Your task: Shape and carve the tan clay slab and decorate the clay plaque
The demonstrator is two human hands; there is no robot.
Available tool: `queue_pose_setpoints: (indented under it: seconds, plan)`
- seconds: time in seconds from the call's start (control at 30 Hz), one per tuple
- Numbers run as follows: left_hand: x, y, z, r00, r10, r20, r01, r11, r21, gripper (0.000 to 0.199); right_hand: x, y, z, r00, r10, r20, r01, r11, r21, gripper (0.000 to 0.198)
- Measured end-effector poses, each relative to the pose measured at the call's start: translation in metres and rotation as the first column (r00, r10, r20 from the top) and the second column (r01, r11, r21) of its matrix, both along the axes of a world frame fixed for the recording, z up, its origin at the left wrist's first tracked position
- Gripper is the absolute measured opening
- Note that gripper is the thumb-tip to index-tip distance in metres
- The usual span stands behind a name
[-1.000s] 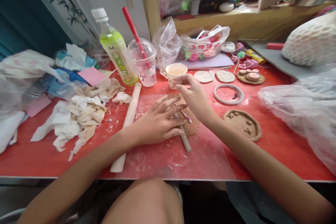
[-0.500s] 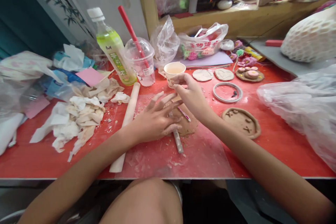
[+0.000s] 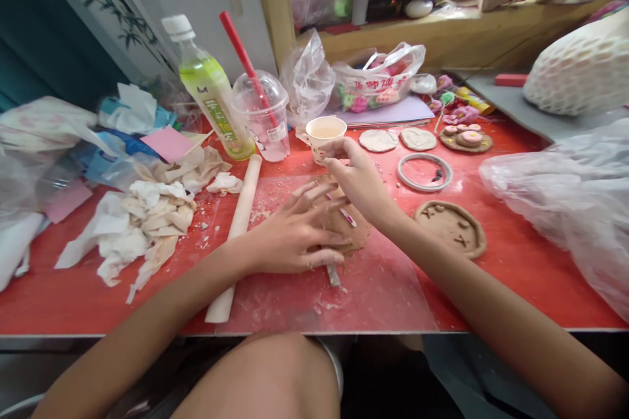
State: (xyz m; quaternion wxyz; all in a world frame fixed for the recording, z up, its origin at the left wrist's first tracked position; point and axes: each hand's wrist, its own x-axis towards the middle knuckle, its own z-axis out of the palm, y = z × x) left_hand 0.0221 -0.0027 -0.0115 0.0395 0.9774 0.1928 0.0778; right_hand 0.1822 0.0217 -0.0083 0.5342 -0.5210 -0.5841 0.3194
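Red table | hands at brown clay | bottle label, bag: Chinese characters, blurred

A white-capped bottle of yellow-green drink stands at ten o'clock, just beside a clear domed cup with a red straw. Crumpled tissues lie at nine. A red-lettered plastic bag sits at one, translucent plastic at three.

L hand splayed palm-down; R hand (bit further fwd) curled.
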Motion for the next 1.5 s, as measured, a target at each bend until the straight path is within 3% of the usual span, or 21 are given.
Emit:
queue_pose_setpoints:
  seconds: [0.1,0.17,0.23,0.3,0.37,0.47,0.67,0.77,1.3,1.5]
  plan:
    - [-0.001,0.001,0.001,0.995,0.095,0.014,-0.094,0.995,-0.023,0.031,0.0,0.001,-0.001,1.0,0.004,-0.014,-0.004,1.0,0.013,0.019]
    - [-0.002,0.002,0.003,1.0,0.01,0.022,-0.008,0.996,-0.084,0.029,0.001,0.001,-0.002,1.0,0.006,-0.028,-0.005,1.0,0.02,0.018]
    - [-0.003,0.004,0.005,0.991,-0.014,0.136,0.024,0.997,-0.075,0.027,0.002,0.002,-0.002,0.999,0.011,-0.049,-0.01,1.0,0.021,0.017]
    - [-0.006,0.008,0.006,0.941,0.131,0.311,-0.143,0.99,0.015,0.026,0.003,0.003,-0.003,0.996,0.018,-0.083,-0.017,1.0,0.013,0.014]
    - [-0.011,0.015,0.005,0.859,0.31,0.408,-0.378,0.921,0.095,0.025,0.005,0.005,-0.004,0.991,0.016,-0.131,-0.017,1.0,-0.012,0.011]
    - [-0.019,0.025,0.001,0.881,0.416,0.226,-0.465,0.85,0.247,0.023,0.008,0.006,-0.005,0.979,-0.004,-0.206,-0.012,0.997,-0.076,0.014]
    - [-0.023,0.031,-0.005,0.899,0.429,-0.084,-0.354,0.828,0.435,0.029,0.01,0.004,-0.003,0.948,-0.031,-0.318,-0.032,0.982,-0.188,0.018]
    - [-0.023,0.032,-0.007,0.899,0.412,-0.148,-0.315,0.844,0.434,0.029,0.009,0.004,-0.001,0.934,-0.044,-0.354,-0.037,0.975,-0.22,0.017]
    - [-0.024,0.043,-0.012,0.862,0.497,-0.101,-0.431,0.823,0.37,0.027,0.007,0.004,-0.005,0.92,-0.016,-0.392,-0.094,0.961,-0.259,0.014]
    - [-0.025,0.04,-0.01,0.823,0.567,-0.021,-0.516,0.763,0.39,0.03,0.007,0.004,-0.001,0.923,0.097,-0.372,-0.214,0.934,-0.287,0.013]
